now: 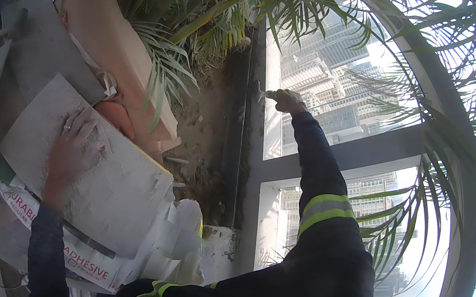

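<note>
My left hand (76, 141) lies with fingers spread on a dusty grey board (126, 192), which rests tilted over some sacks. A ring shows on one finger. Stretched out ahead, my right hand (288, 102) is closed round a small hand tool (269, 95) with a thin metal end, perhaps a scraper. Most of its handle is hidden in my fist. The tool's tip is at the grey window ledge (253, 127), beside a black strip (234, 127); whether it touches the ledge I cannot tell.
White adhesive sacks (90, 264) lie under the board. A brown cardboard piece (116, 62) and an orange rounded object (115, 118) are beyond it. Soil (195, 137) fills a bed along the ledge. Palm fronds (214, 7) hang overhead and right. Tall buildings show through the framed window (347, 158).
</note>
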`<state>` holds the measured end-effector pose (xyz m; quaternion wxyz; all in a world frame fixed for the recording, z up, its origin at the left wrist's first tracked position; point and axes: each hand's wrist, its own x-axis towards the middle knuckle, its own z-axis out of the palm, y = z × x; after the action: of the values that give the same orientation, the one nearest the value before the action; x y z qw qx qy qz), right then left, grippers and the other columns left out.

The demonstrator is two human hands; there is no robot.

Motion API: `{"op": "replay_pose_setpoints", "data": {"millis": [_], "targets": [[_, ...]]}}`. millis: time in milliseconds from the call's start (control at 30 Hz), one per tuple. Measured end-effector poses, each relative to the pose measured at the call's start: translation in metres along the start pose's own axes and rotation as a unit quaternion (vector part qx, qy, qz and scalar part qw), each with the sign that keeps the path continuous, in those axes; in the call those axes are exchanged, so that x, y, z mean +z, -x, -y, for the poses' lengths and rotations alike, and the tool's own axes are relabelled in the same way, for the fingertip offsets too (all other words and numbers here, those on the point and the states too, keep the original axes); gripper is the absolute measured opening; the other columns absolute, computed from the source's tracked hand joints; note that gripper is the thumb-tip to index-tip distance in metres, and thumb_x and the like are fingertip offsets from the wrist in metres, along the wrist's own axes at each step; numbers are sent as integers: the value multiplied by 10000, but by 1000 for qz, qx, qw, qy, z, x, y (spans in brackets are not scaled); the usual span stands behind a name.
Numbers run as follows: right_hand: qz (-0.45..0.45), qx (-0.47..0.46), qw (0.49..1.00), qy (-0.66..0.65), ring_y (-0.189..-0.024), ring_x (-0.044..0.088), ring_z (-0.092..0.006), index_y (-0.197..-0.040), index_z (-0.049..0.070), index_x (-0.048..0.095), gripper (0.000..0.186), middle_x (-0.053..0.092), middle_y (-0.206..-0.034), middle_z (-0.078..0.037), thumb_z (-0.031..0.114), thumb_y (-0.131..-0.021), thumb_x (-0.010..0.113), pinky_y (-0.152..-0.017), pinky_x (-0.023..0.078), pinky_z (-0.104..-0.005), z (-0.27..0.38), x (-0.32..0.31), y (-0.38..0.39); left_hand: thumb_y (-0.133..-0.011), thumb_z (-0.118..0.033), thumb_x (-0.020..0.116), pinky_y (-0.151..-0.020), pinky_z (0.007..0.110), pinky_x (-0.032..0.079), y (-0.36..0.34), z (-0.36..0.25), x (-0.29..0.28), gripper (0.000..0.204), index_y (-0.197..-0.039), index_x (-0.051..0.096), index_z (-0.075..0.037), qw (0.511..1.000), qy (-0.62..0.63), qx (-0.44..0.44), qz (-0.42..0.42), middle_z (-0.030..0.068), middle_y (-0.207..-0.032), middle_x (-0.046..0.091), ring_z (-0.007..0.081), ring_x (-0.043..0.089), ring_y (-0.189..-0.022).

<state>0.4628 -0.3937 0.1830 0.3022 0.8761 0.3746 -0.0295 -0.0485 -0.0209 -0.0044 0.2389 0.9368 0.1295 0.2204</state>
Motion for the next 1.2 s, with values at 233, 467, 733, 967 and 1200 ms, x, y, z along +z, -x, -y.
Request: {"op": "replay_pose_setpoints", "data": {"millis": [233,467,733,967,1200], "targets": [[82,67,994,-1,-1015,709,-250,-1207,448,714,497,742,-1055,-7,103,-867,605,-903,568,-418,73,-69,151,-937,-342,678,-1209,503,288,0,2,10,473,-1284,636,-24,999,0,-1,-32,188,-1502,498,393,424,-1418],[-202,192,932,-233,-896,725,-347,-1313,152,675,497,751,-946,-144,155,-822,757,-772,535,-488,162,-67,318,-955,-381,668,-1136,471,375,-20,66,24,424,-1207,709,-43,996,58,2,-74,172,-1351,633,368,550,-1295],[-183,222,828,-481,-935,703,-319,-1255,50,690,479,737,-986,-150,299,-850,748,-831,526,-439,280,57,296,-984,-227,651,-925,358,522,95,-42,-143,272,-1114,723,0,920,391,15,0,130,-1107,722,232,684,-1050],[-182,108,905,-369,-1096,641,-434,-1396,102,591,501,643,-1162,-245,251,-922,654,-902,508,-521,311,98,224,-1007,-179,649,-777,312,548,350,-13,-220,220,-939,697,25,796,587,-133,60,76,-889,712,166,695,-835],[-87,-54,791,-603,-984,658,-263,-1289,-89,635,439,706,-1127,-197,219,-1012,489,-874,520,-390,303,106,223,-946,-251,690,-723,361,571,696,-56,-56,252,-1056,693,-24,610,367,-700,55,74,-891,717,201,700,-790]]}}
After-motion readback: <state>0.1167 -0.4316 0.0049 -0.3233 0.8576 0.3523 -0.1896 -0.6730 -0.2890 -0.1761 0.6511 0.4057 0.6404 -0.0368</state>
